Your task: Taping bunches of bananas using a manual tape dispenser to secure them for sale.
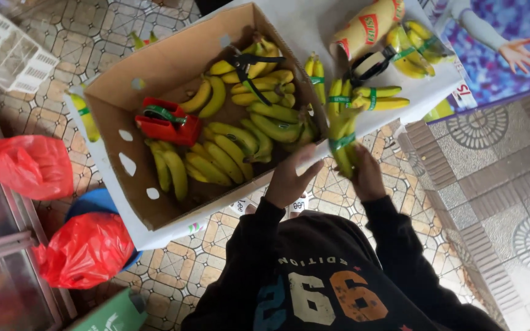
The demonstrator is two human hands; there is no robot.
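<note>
Green-banded bananas [343,142] (right hand's [368,178] grip)

Fruit shop or stall: cardboard box [173,67] full of bananas [240,138], banded bunches [363,98] laid out, tiled floor [492,171]

Black long-sleeved printed sweatshirt [326,276]

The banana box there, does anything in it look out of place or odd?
Yes: a red tape dispenser with a green roll and a black-handled tool lie among the loose bananas in the cardboard box. Otherwise nothing looks spilled or damaged. The right hand holds a green-banded banana bunch; the left hand touches the box's edge.
</note>
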